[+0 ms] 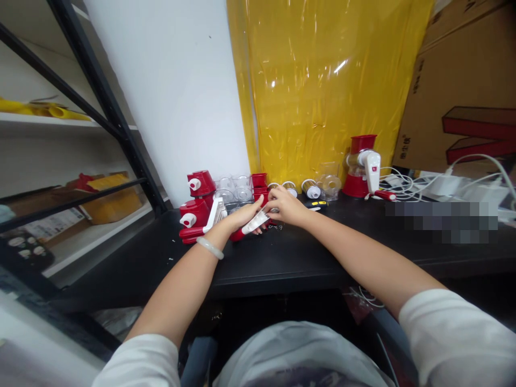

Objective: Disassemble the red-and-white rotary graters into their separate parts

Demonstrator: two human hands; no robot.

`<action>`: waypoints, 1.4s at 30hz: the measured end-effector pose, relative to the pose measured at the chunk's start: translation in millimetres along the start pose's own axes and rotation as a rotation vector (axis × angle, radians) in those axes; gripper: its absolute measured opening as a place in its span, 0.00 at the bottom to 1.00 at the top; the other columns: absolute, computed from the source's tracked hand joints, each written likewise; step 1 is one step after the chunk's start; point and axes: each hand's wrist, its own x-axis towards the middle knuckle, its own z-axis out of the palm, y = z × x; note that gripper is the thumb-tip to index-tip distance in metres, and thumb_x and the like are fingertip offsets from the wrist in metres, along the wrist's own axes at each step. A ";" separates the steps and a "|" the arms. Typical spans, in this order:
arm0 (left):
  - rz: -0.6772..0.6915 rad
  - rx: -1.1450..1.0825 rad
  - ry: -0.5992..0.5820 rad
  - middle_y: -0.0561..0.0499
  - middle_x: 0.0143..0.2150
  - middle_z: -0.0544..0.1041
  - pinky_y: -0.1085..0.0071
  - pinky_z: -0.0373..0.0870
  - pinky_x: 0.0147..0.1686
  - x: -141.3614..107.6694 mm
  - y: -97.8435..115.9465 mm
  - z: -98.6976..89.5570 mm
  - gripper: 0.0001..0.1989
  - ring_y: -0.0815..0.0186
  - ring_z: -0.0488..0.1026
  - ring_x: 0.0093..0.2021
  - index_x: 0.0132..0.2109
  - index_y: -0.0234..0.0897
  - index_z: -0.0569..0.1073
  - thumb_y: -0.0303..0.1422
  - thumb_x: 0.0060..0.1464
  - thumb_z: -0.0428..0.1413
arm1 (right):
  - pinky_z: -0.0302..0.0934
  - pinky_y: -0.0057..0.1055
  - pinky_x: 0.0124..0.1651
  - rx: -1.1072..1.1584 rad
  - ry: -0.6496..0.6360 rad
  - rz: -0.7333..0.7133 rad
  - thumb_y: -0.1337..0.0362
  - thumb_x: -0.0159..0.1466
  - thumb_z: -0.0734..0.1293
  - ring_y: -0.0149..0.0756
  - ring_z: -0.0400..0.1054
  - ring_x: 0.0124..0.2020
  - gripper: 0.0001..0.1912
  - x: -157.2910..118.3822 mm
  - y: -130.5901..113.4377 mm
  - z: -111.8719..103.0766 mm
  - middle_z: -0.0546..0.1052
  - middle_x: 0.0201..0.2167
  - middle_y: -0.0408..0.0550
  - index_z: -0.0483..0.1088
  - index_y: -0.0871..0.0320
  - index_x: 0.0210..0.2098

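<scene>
A white crank handle with a red grip (255,222) lies in my left hand (246,214), its fingers closed beneath it. My right hand (285,206) pinches at the handle's far end; anything small between its fingertips is hidden. Close by on the left are red grater housings (197,209) and more white-and-red crank handles (214,213). Behind my hands stand clear plastic parts (236,188) and a red part (259,181). Metal grater drums (310,188) lie just beyond my right hand.
An assembled red-and-white rotary grater (363,166) stands at the back right, near tangled white cables (423,185). A black-and-yellow tool (317,205) lies on the black table (282,263). Shelves (92,231) border the left, a yellow plastic curtain (322,97) the back, a large cardboard box (463,80) the right.
</scene>
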 end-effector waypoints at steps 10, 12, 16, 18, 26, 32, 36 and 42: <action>0.065 0.122 -0.062 0.52 0.21 0.76 0.72 0.70 0.20 0.3 -0.5 -2.4 0.11 0.67 0.71 0.16 0.36 0.33 0.72 0.39 0.59 0.56 | 0.58 0.38 0.47 0.083 -0.051 0.092 0.66 0.59 0.73 0.41 0.59 0.42 0.03 -3.6 13.3 -1.1 0.69 0.36 0.51 0.80 0.56 0.33; 0.058 0.128 -0.054 0.52 0.20 0.76 0.72 0.70 0.19 -0.1 0.7 -2.5 0.09 0.67 0.70 0.16 0.36 0.34 0.71 0.36 0.59 0.55 | 0.58 0.38 0.47 0.093 -0.054 0.099 0.66 0.58 0.73 0.40 0.59 0.42 0.02 -3.3 13.2 -1.2 0.69 0.36 0.51 0.80 0.56 0.33; 0.070 0.147 -0.038 0.53 0.19 0.74 0.74 0.65 0.16 -2.2 3.9 -2.1 0.07 0.69 0.68 0.14 0.36 0.33 0.71 0.33 0.59 0.53 | 0.58 0.38 0.47 0.107 -0.035 0.093 0.66 0.58 0.73 0.40 0.59 0.41 0.02 -3.1 13.9 -1.0 0.69 0.36 0.51 0.80 0.57 0.32; 0.075 0.149 -0.026 0.54 0.18 0.73 0.75 0.64 0.15 -3.4 5.4 -1.9 0.07 0.70 0.67 0.13 0.36 0.33 0.72 0.32 0.60 0.52 | 0.58 0.38 0.47 0.110 -0.025 0.089 0.66 0.58 0.73 0.40 0.59 0.41 0.02 -3.2 14.3 -0.7 0.69 0.35 0.51 0.79 0.57 0.32; 0.060 0.176 -0.010 0.54 0.17 0.72 0.76 0.62 0.15 -5.3 7.3 -5.4 0.08 0.70 0.66 0.13 0.37 0.34 0.72 0.35 0.60 0.53 | 0.57 0.38 0.47 0.129 -0.022 0.099 0.67 0.58 0.73 0.40 0.59 0.40 0.00 -2.5 12.7 0.0 0.69 0.35 0.50 0.78 0.57 0.30; 0.044 0.175 -0.009 0.55 0.17 0.71 0.77 0.61 0.14 -6.6 7.8 -6.2 0.09 0.70 0.66 0.13 0.38 0.34 0.72 0.35 0.61 0.52 | 0.58 0.38 0.47 0.159 -0.014 0.104 0.68 0.57 0.74 0.40 0.60 0.40 0.01 -2.6 12.2 1.2 0.69 0.35 0.50 0.79 0.57 0.30; 0.027 0.190 0.014 0.55 0.17 0.71 0.76 0.62 0.15 -6.6 8.9 -4.5 0.08 0.70 0.66 0.14 0.37 0.35 0.72 0.34 0.61 0.52 | 0.58 0.38 0.47 0.166 -0.029 0.121 0.68 0.57 0.74 0.39 0.60 0.40 0.03 -3.6 12.9 1.6 0.70 0.35 0.49 0.80 0.56 0.32; 0.006 0.219 0.050 0.55 0.17 0.71 0.74 0.65 0.18 -4.2 6.5 -2.2 0.09 0.68 0.68 0.15 0.37 0.36 0.74 0.36 0.61 0.53 | 0.58 0.38 0.48 0.151 -0.066 0.141 0.68 0.57 0.74 0.40 0.61 0.42 0.05 -3.8 10.9 2.4 0.71 0.36 0.49 0.80 0.55 0.35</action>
